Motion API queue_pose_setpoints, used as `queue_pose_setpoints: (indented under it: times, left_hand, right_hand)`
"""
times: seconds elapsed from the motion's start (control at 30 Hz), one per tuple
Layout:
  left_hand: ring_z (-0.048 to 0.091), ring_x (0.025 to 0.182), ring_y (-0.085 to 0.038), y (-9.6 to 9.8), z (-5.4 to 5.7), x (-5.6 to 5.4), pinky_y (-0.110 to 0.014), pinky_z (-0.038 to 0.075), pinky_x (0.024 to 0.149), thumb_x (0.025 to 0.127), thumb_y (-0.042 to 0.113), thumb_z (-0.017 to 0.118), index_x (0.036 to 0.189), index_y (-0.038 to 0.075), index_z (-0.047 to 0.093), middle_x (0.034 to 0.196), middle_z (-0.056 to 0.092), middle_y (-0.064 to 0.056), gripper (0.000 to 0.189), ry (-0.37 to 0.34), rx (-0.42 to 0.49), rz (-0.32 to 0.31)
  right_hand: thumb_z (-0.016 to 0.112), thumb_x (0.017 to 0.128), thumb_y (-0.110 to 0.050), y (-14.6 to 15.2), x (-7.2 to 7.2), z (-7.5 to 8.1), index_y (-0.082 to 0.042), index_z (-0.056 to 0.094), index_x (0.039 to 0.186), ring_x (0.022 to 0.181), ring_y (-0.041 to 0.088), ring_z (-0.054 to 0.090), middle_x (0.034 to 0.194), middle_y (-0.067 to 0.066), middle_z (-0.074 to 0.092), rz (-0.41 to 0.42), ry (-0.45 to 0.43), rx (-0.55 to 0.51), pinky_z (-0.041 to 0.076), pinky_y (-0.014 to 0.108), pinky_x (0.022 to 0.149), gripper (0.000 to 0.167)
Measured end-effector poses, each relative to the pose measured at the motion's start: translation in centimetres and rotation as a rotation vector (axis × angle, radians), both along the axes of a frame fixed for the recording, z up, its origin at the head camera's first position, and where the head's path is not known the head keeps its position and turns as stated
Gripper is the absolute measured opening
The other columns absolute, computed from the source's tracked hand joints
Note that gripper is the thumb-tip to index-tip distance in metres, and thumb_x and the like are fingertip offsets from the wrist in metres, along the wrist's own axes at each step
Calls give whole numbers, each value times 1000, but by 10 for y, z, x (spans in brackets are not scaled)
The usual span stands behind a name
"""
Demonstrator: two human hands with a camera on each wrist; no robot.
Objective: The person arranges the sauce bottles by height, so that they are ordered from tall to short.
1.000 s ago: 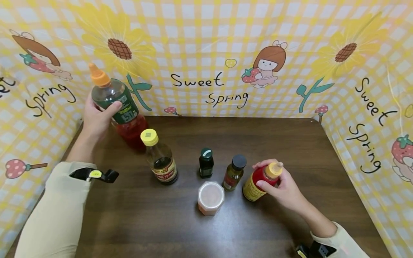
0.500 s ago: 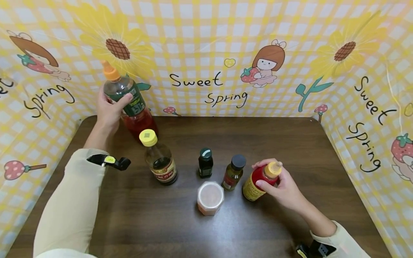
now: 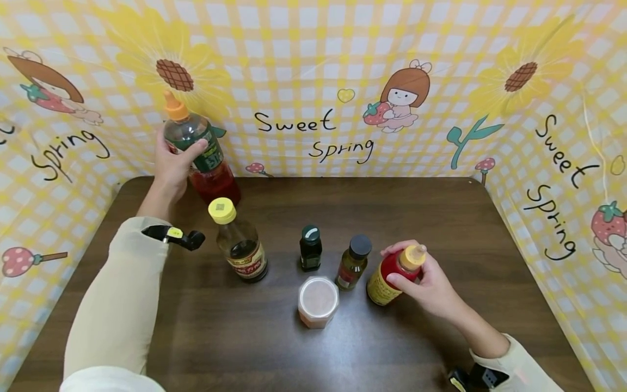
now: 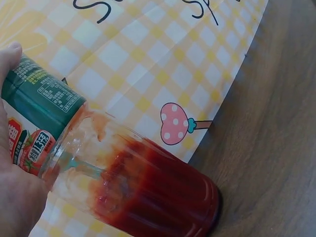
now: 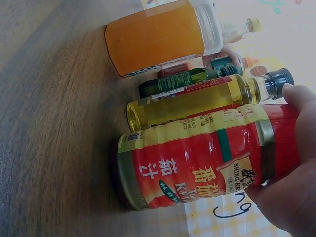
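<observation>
Left hand (image 3: 171, 169) wrapped round big orange-capped bottle (image 3: 208, 155), red sauce in its lower part – back left of table (image 3: 235, 343). Right hand (image 3: 433, 291) gripping red ketchup bottle (image 3: 386, 283), yellow cap, right part of table. Just left of ketchup: black-capped bottle (image 3: 352, 264), yellowish liquid. Then small dark-green bottle (image 3: 311, 251), hexagonal jar (image 3: 318, 305) in front of those 2. Yellow-capped bottle (image 3: 245, 253), dark liquid – between jar and left-hand bottle. Yellow checked cloth (image 3: 294, 49) behind.
</observation>
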State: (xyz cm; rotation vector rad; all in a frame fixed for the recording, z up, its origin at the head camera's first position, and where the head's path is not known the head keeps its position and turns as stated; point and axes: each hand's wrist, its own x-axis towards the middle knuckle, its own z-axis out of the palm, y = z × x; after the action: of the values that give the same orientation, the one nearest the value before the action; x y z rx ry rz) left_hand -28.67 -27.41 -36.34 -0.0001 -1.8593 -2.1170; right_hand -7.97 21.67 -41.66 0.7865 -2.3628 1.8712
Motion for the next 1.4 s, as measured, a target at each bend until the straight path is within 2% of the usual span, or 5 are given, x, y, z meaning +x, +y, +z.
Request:
queue_pose_setpoints:
  times: [0.17,0.43,1.07,1.3,1.4]
  left_hand:
    - [45,127,-14,2,1,-3,-25,39,104,86,4,80,147,19,39,136,49,2,75,10,-11,-4]
    - [45,128,-15,3,-6,-4,-29,37,108,86,6,81,150,21,37,138,46,2,79,-20,-30,1]
    - [42,129,-15,-5,-1,-3,-36,30,115,90,13,78,150,21,33,138,45,3,76,-48,-133,-28]
    - [41,130,-15,-11,0,3,-23,34,107,94,17,72,152,14,35,137,45,3,69,-6,-149,-18]
    - [39,131,-15,-16,1,9,-17,34,104,98,17,66,156,9,30,143,43,-3,68,5,-162,-5]
  right_hand:
    - [69,85,16,0,-1,2,0,55,124,115,19,62,121,20,62,-3,3,2,50,24,97,44]
    - [69,85,17,2,5,1,0,55,124,115,20,62,123,4,65,-4,5,10,50,23,96,45]
    - [69,85,18,0,2,0,1,55,124,115,20,63,122,5,65,-3,15,-1,50,23,96,45]
    - [69,84,18,-2,2,0,2,55,124,114,22,63,121,9,65,-7,19,-10,50,23,97,45]
    - [69,84,18,-2,2,-1,2,55,124,115,22,63,122,8,65,-7,17,-11,50,23,97,45]
